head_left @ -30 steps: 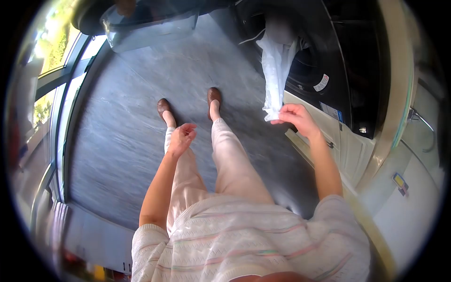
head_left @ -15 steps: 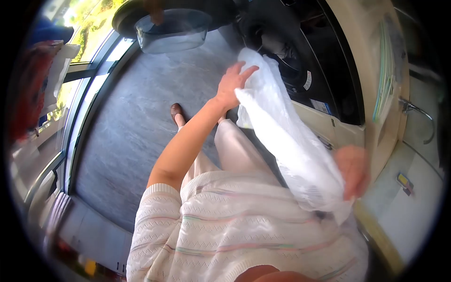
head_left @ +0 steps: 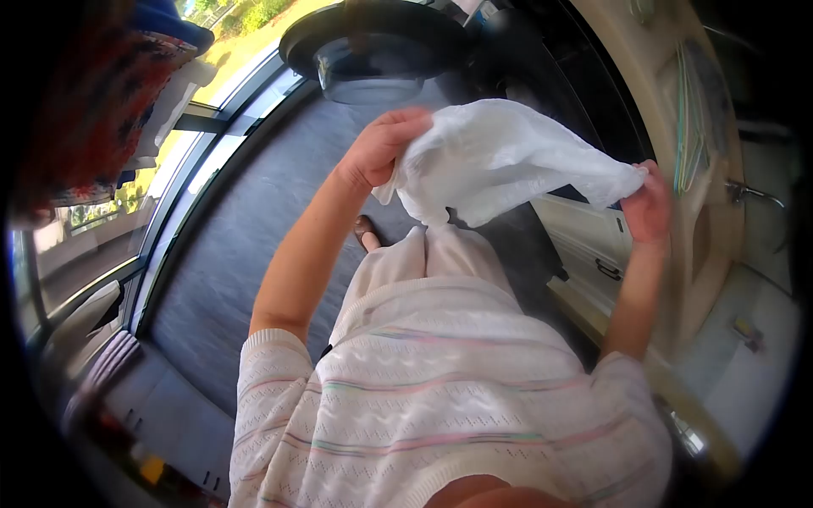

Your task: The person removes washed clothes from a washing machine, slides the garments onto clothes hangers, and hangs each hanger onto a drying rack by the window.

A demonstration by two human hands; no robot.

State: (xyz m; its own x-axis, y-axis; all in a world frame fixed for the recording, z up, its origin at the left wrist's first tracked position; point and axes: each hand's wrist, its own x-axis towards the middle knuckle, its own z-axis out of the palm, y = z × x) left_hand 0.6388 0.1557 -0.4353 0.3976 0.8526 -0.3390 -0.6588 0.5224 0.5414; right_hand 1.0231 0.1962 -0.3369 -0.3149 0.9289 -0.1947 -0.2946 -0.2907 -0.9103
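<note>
Left hand, 12 o'clock: fingers grasp the left end of a white cloth. It hangs at 1 o'clock between the hands; judged light, soft, limp; best held by opposite ends. Right hand, nearing 3 o'clock: fingers pinch its right end.

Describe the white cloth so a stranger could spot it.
Find the round black door at the top. Below right, held between the left hand and right hand, is the white cloth. Unlike the striped top below, it shows no coloured lines.
</note>
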